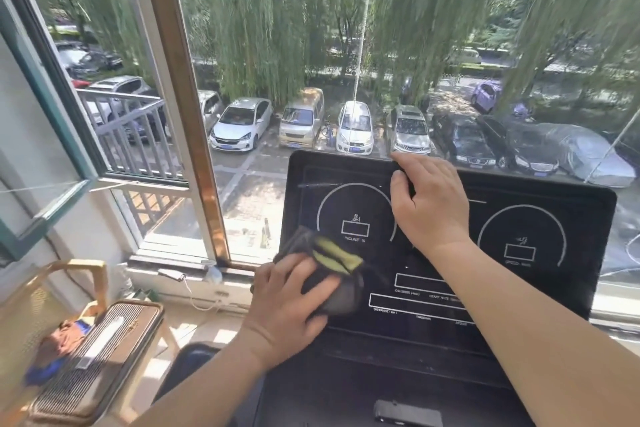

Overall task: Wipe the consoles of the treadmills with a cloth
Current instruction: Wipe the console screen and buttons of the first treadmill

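A black treadmill console [540, 225] fills the lower right, with two white dial outlines and several white boxes printed on it. My left hand [287, 302] presses a dark cloth with yellow-green stripes [334, 263] flat against the console's lower left part. My right hand [429, 204] rests over the console's top edge near the middle, with the fingers curled over the rim and the thumb on the screen face. Both forearms reach in from the bottom of the view.
A large window [346, 45] stands right behind the console, with an open sash [52, 135] at the left. A woven chair [69, 305] and a ribbed case [104, 357] with rags on it sit at the lower left. A small dark item [407, 412] lies on the tray below.
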{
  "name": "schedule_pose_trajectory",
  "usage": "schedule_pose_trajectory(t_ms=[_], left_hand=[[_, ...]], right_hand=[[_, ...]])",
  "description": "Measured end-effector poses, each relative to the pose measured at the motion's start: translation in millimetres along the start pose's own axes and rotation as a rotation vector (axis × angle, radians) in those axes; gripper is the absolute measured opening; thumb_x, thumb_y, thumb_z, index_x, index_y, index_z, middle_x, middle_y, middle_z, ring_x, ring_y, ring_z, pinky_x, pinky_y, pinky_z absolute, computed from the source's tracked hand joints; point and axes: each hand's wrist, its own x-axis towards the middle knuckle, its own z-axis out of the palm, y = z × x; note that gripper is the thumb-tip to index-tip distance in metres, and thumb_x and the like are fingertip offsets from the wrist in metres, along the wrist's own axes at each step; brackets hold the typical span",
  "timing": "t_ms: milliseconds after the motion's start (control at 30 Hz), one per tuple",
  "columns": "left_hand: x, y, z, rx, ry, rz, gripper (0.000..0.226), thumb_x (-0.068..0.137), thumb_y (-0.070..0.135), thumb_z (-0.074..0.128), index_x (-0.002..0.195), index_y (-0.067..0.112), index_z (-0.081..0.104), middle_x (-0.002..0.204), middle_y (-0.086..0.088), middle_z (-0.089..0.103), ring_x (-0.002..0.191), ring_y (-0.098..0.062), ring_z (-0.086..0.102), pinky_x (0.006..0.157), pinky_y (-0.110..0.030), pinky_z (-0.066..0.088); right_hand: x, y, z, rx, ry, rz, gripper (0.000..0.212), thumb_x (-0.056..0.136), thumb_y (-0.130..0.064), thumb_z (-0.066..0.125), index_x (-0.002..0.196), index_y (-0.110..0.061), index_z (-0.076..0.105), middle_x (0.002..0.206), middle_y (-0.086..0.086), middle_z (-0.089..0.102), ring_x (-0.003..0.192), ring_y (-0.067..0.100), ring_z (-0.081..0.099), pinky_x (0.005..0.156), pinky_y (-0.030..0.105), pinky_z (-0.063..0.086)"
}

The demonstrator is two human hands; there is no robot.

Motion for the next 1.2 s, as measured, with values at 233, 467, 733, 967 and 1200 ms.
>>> schedule_pose_trajectory(t_ms=[233,467,733,967,1200], left_hand=[[76,-68,-45,0.070,0.007,0.092,0.054,0.074,0.036,0.072,0.128,0.031,0.069,0.127,-0.005,0.061,0.116,-0.034,0.051,0.088,-0.048,0.045],[71,6,-10,-0.084,0.080,-0.161,0.057,0.070,0.031,0.072,0.127,0.031,0.069,0.129,-0.007,0.061,0.121,-0.036,0.052,0.088,-0.051,0.044],[144,-26,-29,-0.039,0.131,-0.100,0.050,0.078,0.030,0.074,0.127,0.025,0.071,0.138,-0.016,0.056,0.122,-0.040,0.050,0.092,-0.050,0.045],[126,62,14,-0.097,-0.008,0.071,0.062,0.077,0.036,0.068,0.138,0.028,0.062,0.164,-0.007,0.039,0.136,-0.032,0.045,0.096,-0.047,0.042],[122,26,-3,0.025,-0.163,0.522,0.054,0.080,0.032,0.059,0.134,0.028,0.063,0.159,-0.003,0.046,0.132,-0.027,0.052,0.091,-0.043,0.045]], right_hand=[[0,-3,0,0.000,-0.024,0.041,0.039,0.104,-0.030,0.050,0.139,-0.025,0.065,0.136,-0.008,0.067,0.134,0.015,0.050,0.121,0.030,0.024],[9,1,-24,0.187,-0.174,0.106,0.042,0.101,-0.039,0.046,0.135,-0.033,0.069,0.134,-0.020,0.064,0.131,0.004,0.049,0.108,0.025,0.032],[6,31,-46,-0.009,-0.098,0.162,0.038,0.107,-0.041,0.040,0.090,-0.025,0.070,0.097,-0.007,0.063,0.104,0.018,0.055,0.083,0.031,0.037],[10,41,-47,0.073,-0.026,0.211,0.060,0.105,-0.040,0.025,0.103,-0.014,0.080,0.112,-0.003,0.074,0.110,0.012,0.056,0.118,0.042,0.030],[1,38,-41,-0.065,-0.035,0.159,0.056,0.110,-0.039,0.024,0.117,-0.018,0.076,0.126,-0.005,0.072,0.121,0.013,0.057,0.126,0.046,0.022]])
